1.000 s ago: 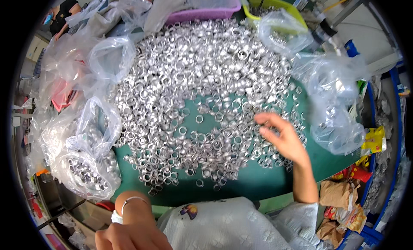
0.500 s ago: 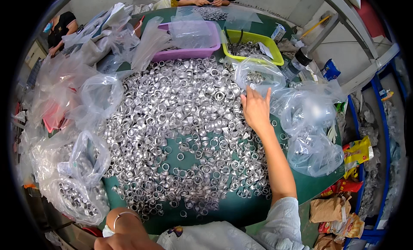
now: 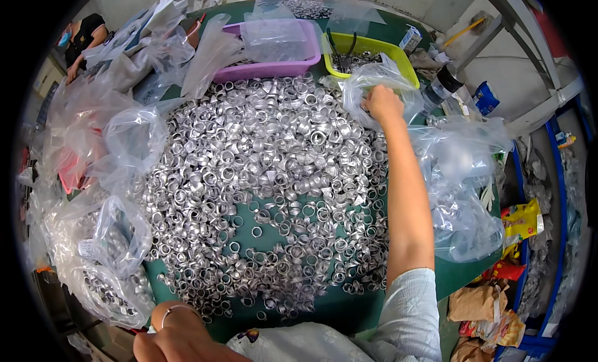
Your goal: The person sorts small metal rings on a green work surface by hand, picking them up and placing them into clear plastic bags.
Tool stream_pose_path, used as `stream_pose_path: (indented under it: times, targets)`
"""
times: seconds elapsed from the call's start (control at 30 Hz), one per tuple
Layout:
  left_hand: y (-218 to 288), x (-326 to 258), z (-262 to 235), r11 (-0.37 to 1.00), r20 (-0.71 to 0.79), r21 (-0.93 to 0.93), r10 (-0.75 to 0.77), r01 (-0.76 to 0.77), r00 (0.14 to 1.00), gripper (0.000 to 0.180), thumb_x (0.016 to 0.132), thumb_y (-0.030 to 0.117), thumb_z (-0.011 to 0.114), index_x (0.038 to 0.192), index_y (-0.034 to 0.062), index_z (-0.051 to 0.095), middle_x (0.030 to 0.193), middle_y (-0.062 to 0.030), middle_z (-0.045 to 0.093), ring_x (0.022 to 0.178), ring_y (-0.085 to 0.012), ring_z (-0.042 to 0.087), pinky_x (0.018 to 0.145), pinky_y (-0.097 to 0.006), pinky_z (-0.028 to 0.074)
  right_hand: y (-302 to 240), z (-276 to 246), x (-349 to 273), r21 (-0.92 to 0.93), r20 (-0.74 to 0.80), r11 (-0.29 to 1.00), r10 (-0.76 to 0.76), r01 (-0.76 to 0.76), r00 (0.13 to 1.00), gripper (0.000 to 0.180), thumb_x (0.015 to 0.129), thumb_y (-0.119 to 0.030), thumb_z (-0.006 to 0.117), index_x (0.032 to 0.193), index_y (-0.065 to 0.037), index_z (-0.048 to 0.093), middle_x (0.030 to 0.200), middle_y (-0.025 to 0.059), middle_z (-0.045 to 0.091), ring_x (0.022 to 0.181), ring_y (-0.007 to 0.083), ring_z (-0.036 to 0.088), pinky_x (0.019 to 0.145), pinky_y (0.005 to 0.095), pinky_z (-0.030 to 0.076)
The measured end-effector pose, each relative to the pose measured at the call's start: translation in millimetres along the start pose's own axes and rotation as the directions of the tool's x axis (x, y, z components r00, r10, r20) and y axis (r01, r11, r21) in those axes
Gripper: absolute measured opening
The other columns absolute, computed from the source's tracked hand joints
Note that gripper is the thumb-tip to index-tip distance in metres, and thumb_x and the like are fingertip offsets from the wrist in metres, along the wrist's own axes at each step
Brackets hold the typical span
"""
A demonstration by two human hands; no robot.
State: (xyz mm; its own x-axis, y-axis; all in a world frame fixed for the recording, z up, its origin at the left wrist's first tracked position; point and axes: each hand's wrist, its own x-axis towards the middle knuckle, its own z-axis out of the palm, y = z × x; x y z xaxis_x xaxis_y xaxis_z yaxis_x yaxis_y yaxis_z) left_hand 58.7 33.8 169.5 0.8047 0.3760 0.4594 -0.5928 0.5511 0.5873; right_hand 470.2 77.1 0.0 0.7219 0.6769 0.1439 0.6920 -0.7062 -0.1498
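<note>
The right hand [image 3: 382, 104], half curled, any hold not visible, seemed to reach into the clear bag [image 3: 372, 75], where moving next needed care.

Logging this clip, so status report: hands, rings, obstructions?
Right hand at mouth of clear bag, grip hidden; left hand low, grip unclear. Silvery rings spread over green table. Plastic bags crowd both sides.

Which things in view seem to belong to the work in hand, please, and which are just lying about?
Likely part of the work:
- silvery rings heaped on the table
- clear bag at the right hand

Apparently just lying about:
- yellow packet
- brown paper bag
- dark-capped bottle
</note>
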Motion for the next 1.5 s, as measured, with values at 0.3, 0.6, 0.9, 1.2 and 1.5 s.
stream_pose_path:
  times: [0.3, 0.6, 0.9, 1.2, 1.5]
  targets:
    - [-5, -2, 22, 0.992, -0.302, 0.123, 0.070, -0.034, 0.951, 0.027, 0.081, 0.002, 0.062, 0.057, 0.0119, 0.054, 0.069, -0.0013, 0.057, 0.057, -0.0109, 0.052, 0.052, -0.025, 0.045, 0, 23, -9, 0.014, -0.078, 0.992, 0.122, -0.122, 0.989, 0.022, 0.077, -0.015, 0.057, 0.093, 0.000, 0.062, 0.097, 0.0176, 0.064, 0.087, 0.0343, 0.063, 0.077, 0.0426, 0.050]
    - [-1, -10, 20, 0.998, -0.274, 0.053, 0.029, -0.015, 0.961, 0.018, 0.082, 0.004, 0.062, 0.065, 0.0090, 0.060, 0.074, -0.0033, 0.060, 0.063, -0.0136, 0.056, 0.062, -0.027, 0.047, -5, -34, -101, 0.982, 0.055, -0.189, 0.121, -0.031, 0.991, 0.014, 0.086, -0.012, 0.061, 0.088, 0.002, 0.059, 0.088, 0.0110, 0.062, 0.071, 0.0164, 0.058, 0.061, 0.0266, 0.048]
    - [4, -4, -6, 0.998, 0.032, 0.057, -0.019, 0.017, 0.999, 0.014, 0.080, 0.003, 0.064, 0.067, 0.0061, 0.061, 0.076, -0.0067, 0.062, 0.066, -0.0163, 0.059, 0.064, -0.028, 0.048, -9, -54, -172, 0.857, 0.180, -0.474, -0.086, -0.199, 0.980, 0.016, 0.088, -0.013, 0.058, 0.093, 0.003, 0.060, 0.081, 0.0131, 0.063, 0.061, 0.0154, 0.057, 0.052, 0.0251, 0.047]
    - [-1, -11, 11, 0.996, -0.166, 0.086, 0.044, -0.030, 0.985, 0.016, 0.081, 0.004, 0.063, 0.067, 0.0070, 0.057, 0.074, -0.0061, 0.059, 0.066, -0.0158, 0.055, 0.062, -0.027, 0.046, -21, -70, -193, 0.919, 0.180, -0.332, -0.126, -0.212, 0.976, 0.019, 0.088, -0.005, 0.055, 0.104, 0.002, 0.059, 0.093, 0.0164, 0.064, 0.069, 0.0183, 0.062, 0.052, 0.0248, 0.052]
    - [4, -8, -15, 1.000, 0.111, -0.020, -0.019, 0.021, 0.994, 0.002, 0.079, 0.009, 0.068, 0.079, 0.0068, 0.068, 0.089, -0.0061, 0.061, 0.080, -0.0212, 0.054, 0.068, -0.032, 0.044, 15, -33, -79, 0.070, -0.460, 0.951, -0.237, 0.301, 0.855, 0.012, 0.078, -0.001, 0.056, 0.084, 0.002, 0.066, 0.079, 0.0148, 0.063, 0.076, 0.0291, 0.059, 0.072, 0.0361, 0.048]
